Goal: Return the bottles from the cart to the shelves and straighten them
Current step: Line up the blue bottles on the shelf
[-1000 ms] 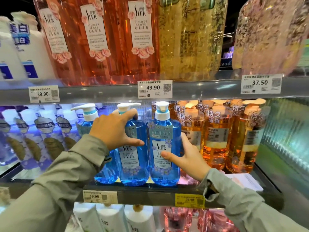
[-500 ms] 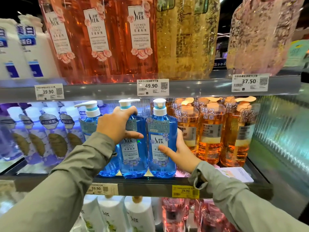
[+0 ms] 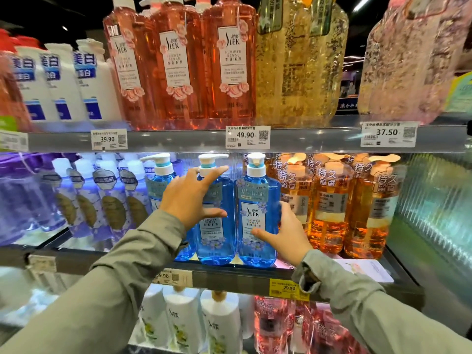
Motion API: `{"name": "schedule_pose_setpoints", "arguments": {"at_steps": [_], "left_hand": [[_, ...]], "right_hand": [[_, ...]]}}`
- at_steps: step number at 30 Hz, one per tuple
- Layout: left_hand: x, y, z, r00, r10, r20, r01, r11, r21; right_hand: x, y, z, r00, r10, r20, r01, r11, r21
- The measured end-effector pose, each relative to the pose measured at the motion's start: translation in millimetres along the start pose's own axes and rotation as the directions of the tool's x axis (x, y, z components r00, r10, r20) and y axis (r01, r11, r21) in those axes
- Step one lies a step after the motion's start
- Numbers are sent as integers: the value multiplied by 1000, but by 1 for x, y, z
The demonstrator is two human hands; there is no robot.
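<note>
Little has shifted over the last second: my left hand [image 3: 190, 198] still grips the shoulder of one clear blue plastic pump bottle [image 3: 217, 238], and my right hand [image 3: 283, 236] still clasps the twin blue bottle [image 3: 255, 198], thumb on its label. Both stand upright and touching at the front of the grey middle shelf [image 3: 229, 277]. I judge these two are back in place and I'm only squaring them up.

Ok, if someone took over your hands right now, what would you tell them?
Left hand: grips the middle blue bottle near its top.
Right hand: holds the right blue bottle by its side.
Done: both stand upright on the shelf, labels forward.
To do: line up the pumps, probably; the cart is out of view.
</note>
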State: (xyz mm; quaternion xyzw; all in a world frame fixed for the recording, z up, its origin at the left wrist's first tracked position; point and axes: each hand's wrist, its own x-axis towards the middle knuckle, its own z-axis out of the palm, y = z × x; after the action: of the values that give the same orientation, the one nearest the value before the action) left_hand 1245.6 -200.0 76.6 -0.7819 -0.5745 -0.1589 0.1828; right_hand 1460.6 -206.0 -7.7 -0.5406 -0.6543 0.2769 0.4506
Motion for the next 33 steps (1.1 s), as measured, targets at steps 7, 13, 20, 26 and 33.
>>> {"name": "schedule_pose_setpoints", "arguments": {"at_steps": [7,13,20,26,33], "left_hand": [[-28,-60,15,935,119,-335,-146,988,-56],[-38,-83,36,885,-151,-441,23,959,-282],[-44,-82,64,868,-427,-253,109,661,-742],[-42,-80,87,909,-414,45,261,482,-836],[-45,-84,92,877,-475,69,362,561,-744]], "right_hand": [[-15,-2,2,992,-11,-124,-7,990,-141],[-33,-29,23,894,-190,-405,118,974,-194],[-27,-41,52,947,-193,-258,161,977,-140],[-18,-43,75,974,-123,-190,97,985,-141],[-14,-49,89,972,-93,-214,61,987,-148]]}}
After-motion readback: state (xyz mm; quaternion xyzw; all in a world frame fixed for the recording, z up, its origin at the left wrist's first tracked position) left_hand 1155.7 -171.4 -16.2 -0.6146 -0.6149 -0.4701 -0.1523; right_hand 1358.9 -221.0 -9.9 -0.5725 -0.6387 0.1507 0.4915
